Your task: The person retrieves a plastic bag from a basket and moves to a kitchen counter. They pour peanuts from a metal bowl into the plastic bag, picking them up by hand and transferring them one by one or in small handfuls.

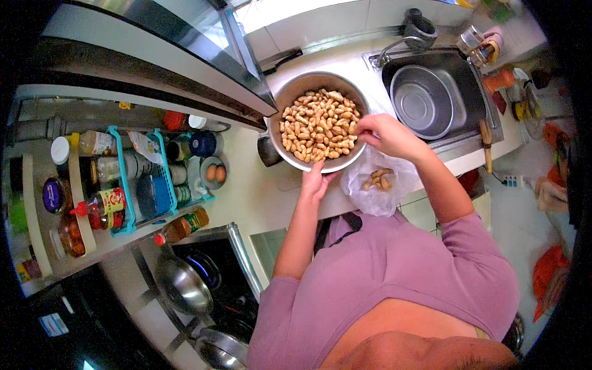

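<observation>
A round metal basin [286, 104] full of unshelled peanuts [319, 125] stands on the counter before me. My left hand [317, 180] grips its near rim, thumb on top and fingers below. Over the basin's right rim hangs my right hand [386, 134], fingers curled beside the peanuts; whether anything is between the fingertips is hidden. Just below that hand, a clear plastic bag [356, 180] lies at the counter's front edge with several peanuts [381, 179] in it.
To the right, a sink [467, 92] holds a second metal basin [418, 101] under the faucet [386, 55]. A stove burner [203, 268] shows a blue flame beside a wok [182, 286]. Jars, bottles and a small bowl of eggs [215, 173] occupy the left. A cabinet [185, 55] overhangs the upper left.
</observation>
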The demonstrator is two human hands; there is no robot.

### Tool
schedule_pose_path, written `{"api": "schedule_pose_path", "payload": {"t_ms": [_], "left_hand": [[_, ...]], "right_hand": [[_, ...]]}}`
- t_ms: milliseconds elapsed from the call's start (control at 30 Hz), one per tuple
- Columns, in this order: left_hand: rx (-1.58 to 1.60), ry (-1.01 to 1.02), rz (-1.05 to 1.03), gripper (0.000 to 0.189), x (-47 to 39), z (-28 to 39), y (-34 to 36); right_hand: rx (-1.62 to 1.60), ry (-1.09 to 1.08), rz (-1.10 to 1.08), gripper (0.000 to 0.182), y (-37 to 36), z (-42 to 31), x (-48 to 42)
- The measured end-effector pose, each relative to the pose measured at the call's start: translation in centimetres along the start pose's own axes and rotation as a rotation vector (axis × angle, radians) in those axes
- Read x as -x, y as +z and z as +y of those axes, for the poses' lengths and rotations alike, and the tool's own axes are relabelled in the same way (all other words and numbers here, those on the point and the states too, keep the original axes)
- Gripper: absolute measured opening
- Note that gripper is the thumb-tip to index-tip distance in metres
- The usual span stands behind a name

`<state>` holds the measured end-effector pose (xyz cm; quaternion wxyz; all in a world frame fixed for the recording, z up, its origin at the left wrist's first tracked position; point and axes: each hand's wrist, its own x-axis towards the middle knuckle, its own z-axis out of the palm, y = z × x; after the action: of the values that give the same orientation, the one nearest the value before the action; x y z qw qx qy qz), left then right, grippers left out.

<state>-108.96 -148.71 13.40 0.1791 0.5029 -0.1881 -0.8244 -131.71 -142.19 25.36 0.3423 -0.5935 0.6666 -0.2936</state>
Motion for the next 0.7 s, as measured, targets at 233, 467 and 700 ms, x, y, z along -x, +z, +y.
{"api": "schedule_pose_path", "payload": {"t_ms": [233,467,700], "left_hand": [[0.001,-0.020,-0.012,0.040,0.0,0.4,1.1],[0.003,-0.014,-0.061,0.041,-0.9,0.1,0.4],[-0.025,0.022,-0.035,0.045,0.5,0.8,1.2]], "right_hand": [[0.683,-0.023,0.229,0.013,9.9,4.6,-7.4],[0.707,-0.092,0.243,0.011,9.8,3.9,-6.6],[0.321,0.011,0.286,0.011,4.2,4.6,-6.1]]}}
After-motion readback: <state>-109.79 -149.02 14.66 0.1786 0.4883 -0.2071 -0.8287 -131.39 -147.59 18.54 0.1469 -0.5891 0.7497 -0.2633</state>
